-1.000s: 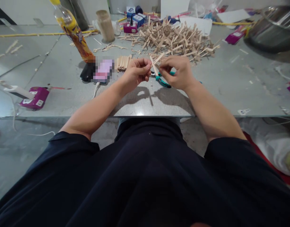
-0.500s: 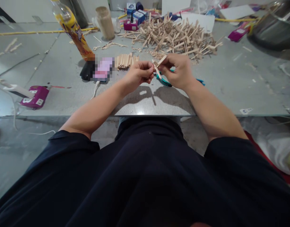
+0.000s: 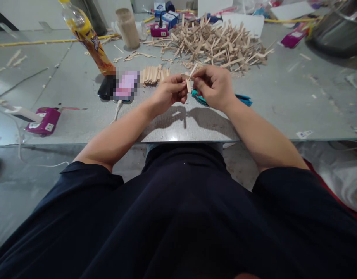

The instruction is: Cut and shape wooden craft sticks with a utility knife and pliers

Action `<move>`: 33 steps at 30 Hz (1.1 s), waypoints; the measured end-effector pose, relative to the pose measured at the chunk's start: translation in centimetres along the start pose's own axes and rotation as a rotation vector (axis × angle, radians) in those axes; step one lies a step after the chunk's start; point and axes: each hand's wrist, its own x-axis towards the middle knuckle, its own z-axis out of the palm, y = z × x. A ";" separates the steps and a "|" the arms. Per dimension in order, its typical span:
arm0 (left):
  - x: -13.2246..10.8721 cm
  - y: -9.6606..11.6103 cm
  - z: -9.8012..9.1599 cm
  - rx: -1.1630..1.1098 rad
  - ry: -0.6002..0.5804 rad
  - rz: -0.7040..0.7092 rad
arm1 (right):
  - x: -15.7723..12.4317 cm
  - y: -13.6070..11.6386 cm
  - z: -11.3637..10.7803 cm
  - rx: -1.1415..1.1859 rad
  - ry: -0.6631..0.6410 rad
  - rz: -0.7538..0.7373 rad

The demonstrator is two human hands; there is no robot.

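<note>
Both my hands meet above the near middle of the grey table (image 3: 283, 104). My left hand (image 3: 168, 93) is closed in a pinch on a short wooden stick (image 3: 189, 86). My right hand (image 3: 214, 86) is closed too, gripping a second wooden stick (image 3: 193, 70) that crosses the first. Under my right hand lie teal-handled cutters (image 3: 242, 99) on the table. A neat row of cut sticks (image 3: 153, 74) lies just beyond my left hand. A big heap of crossed wooden sticks (image 3: 219, 42) is piled farther back.
A tilted orange drink bottle (image 3: 88, 37) stands at back left beside a phone (image 3: 126, 85) on a black stand. A purple gadget (image 3: 42, 121) lies near the left edge. A tan cylinder (image 3: 127, 28), small boxes and a metal bowl (image 3: 335, 29) line the back.
My hands have drawn a little closer together. The stick in my left hand has turned from slanted to nearly upright, and the right hand's stick now crosses it.
</note>
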 end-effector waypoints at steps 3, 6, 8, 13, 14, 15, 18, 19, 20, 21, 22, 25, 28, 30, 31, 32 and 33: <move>-0.2 -0.3 0.2 -0.001 0.009 0.013 | -0.3 -0.4 0.7 0.136 -0.033 0.069; -0.5 -0.3 0.4 0.006 0.016 0.021 | -0.6 -1.0 0.9 0.219 -0.037 0.080; -0.6 -0.2 0.6 0.014 0.037 0.023 | -0.6 -1.2 0.9 0.238 -0.035 0.080; -0.7 -0.1 0.7 0.062 0.085 0.021 | -0.8 -1.6 1.0 0.235 -0.021 0.076; -0.7 -0.1 0.7 0.073 0.079 0.028 | -0.8 -1.6 1.0 0.231 -0.022 0.065; -0.8 -0.1 0.6 0.082 0.070 0.035 | -0.9 -1.6 1.0 0.225 -0.023 0.055; -0.8 -0.2 0.4 0.089 0.039 0.057 | -1.0 -1.6 1.0 0.205 -0.026 0.026; -0.9 -0.1 0.4 0.090 0.032 0.060 | -1.0 -1.6 0.9 0.200 -0.032 0.019; -0.9 -0.1 0.4 0.094 0.028 0.060 | -1.0 -1.6 0.9 0.193 -0.040 0.016; -0.9 -0.1 0.3 0.100 0.029 0.061 | -1.0 -1.6 0.8 0.183 -0.046 0.015; -1.0 0.0 0.4 0.109 0.033 0.063 | -1.0 -1.5 0.8 0.171 -0.050 0.016; -1.0 0.2 0.5 0.134 0.043 0.079 | -1.0 -1.6 0.7 0.143 -0.054 0.025; -1.1 0.5 0.8 0.145 0.033 0.061 | -1.0 -1.7 0.7 0.136 -0.044 0.026; -1.3 0.8 0.9 0.150 0.020 0.025 | -1.1 -2.0 0.7 0.140 -0.043 0.029; -1.4 0.9 1.0 0.151 0.015 0.009 | -1.1 -2.1 0.7 0.146 -0.047 0.035; -1.5 1.0 1.0 0.151 0.011 -0.004 | -1.1 -2.2 0.6 0.154 -0.055 0.044; -1.6 1.0 1.0 0.149 0.010 -0.012 | -1.2 -2.3 0.6 0.163 -0.062 0.053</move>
